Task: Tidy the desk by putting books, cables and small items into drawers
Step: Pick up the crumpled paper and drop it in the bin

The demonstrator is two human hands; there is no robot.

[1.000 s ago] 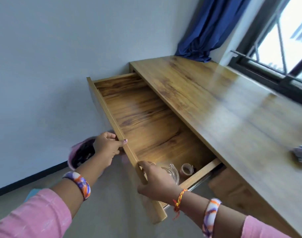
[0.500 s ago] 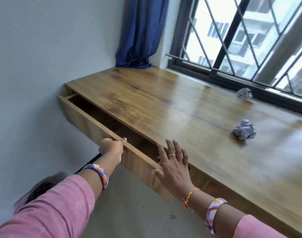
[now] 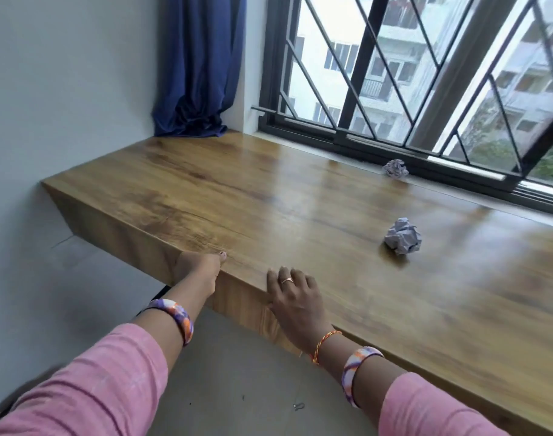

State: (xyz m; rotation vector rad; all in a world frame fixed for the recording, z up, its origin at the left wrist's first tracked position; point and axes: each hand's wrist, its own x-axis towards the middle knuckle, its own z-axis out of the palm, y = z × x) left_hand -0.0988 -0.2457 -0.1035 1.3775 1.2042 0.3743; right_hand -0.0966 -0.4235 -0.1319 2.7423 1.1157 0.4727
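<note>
The wooden desk [image 3: 268,196] runs along the window, and its drawer front [image 3: 133,237] sits flush under the desk's front edge. My left hand [image 3: 199,272] presses against the drawer front, thumb on the top edge. My right hand [image 3: 295,298] lies flat with fingers spread over the desk's front edge, holding nothing. A crumpled paper ball [image 3: 403,236] lies on the desk to the right of my hands. A second crumpled paper ball [image 3: 395,168] sits farther back by the window frame.
A blue curtain [image 3: 199,67] hangs into the far left corner of the desk. A black barred window [image 3: 394,73] lines the back. A grey wall is on the left. A small metal clip [image 3: 298,406] lies on the grey floor below.
The drawer went from wide open, to a narrow gap, to flush with the desk. Both hands moved in with it. My view lifted toward the window.
</note>
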